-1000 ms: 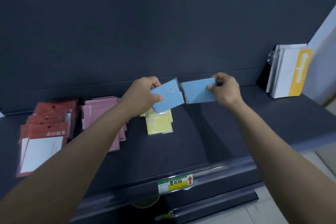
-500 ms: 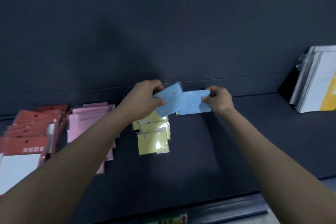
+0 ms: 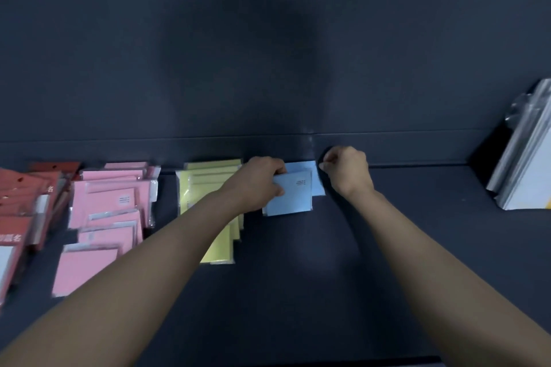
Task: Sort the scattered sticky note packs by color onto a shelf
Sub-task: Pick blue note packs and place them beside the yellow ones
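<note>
Head view: left hand [image 3: 258, 180] grips flat-lying blue pack [image 3: 293, 199], label far-right.

Dim, bluish light; a broad soft shadow darkens the back wall [image 3: 286, 39]; slight blur throughout, edges bowed by the wide lens.

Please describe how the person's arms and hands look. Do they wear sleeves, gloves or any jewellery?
The left forearm and the right forearm are bare to the frame edge; no sleeve shows. The left hand and the right hand wear no gloves. No watch, bracelet or ring is visible, though the picture is dim.
</note>
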`<state>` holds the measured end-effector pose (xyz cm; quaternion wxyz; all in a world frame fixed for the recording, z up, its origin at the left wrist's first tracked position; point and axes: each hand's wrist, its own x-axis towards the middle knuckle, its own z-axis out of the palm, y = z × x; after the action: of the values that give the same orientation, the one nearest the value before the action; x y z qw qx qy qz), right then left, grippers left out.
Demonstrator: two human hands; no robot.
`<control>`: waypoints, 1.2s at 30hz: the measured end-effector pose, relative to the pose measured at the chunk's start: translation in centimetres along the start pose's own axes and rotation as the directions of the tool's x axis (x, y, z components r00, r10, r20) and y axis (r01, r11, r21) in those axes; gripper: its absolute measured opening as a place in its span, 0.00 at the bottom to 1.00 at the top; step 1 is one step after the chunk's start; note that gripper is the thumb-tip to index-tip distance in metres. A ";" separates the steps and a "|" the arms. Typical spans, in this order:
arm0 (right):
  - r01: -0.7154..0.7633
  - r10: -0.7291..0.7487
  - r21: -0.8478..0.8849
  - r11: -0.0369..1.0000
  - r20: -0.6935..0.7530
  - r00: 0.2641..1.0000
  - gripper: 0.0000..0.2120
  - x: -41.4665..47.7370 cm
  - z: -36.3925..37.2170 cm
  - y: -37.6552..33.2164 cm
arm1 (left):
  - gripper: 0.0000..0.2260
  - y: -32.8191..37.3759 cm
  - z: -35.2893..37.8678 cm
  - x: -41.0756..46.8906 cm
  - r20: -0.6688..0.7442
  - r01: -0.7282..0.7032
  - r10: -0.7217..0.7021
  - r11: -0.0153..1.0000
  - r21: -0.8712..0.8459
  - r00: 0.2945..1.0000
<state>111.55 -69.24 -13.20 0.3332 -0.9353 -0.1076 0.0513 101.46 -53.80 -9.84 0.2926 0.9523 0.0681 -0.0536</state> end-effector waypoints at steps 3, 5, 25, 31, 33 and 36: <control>0.077 -0.077 0.010 0.997 -0.025 0.997 0.07 0.3 -1.7 0.0 | 0.12 0.2 0.9 1.5 -0.009 0.032 -0.032 0.999 0.043 0.999; 0.142 -0.141 0.007 0.990 -0.018 0.990 0.06 0.2 -2.8 -0.6 | 0.13 0.1 1.4 2.3 -0.021 0.038 -0.035 0.992 0.122 0.999; 0.789 -0.735 -0.184 0.586 0.290 0.613 0.14 -9.6 -2.5 -23.5 | 0.11 -5.4 -13.5 -16.9 -0.608 0.233 0.083 0.877 0.421 0.790; 0.907 -0.855 -0.091 0.411 0.307 0.418 0.14 -19.2 4.7 -35.3 | 0.13 -12.3 -18.5 -31.4 -0.750 0.477 -0.089 0.818 0.321 0.656; 0.931 -0.881 -0.057 0.360 0.309 0.359 0.14 -22.9 7.7 -39.3 | 0.13 -15.0 -20.1 -36.6 -0.787 0.548 -0.129 0.784 0.292 0.603; 0.962 -0.912 0.018 0.271 0.325 0.251 0.15 -28.8 11.7 -45.2 | 0.12 -18.4 -22.0 -44.1 -0.833 0.631 -0.165 0.733 0.255 0.528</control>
<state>74.03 -34.79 7.13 0.1913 -0.6942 -0.6928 -0.0403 56.42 -30.63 4.44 -0.0614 0.8768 0.3937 0.2692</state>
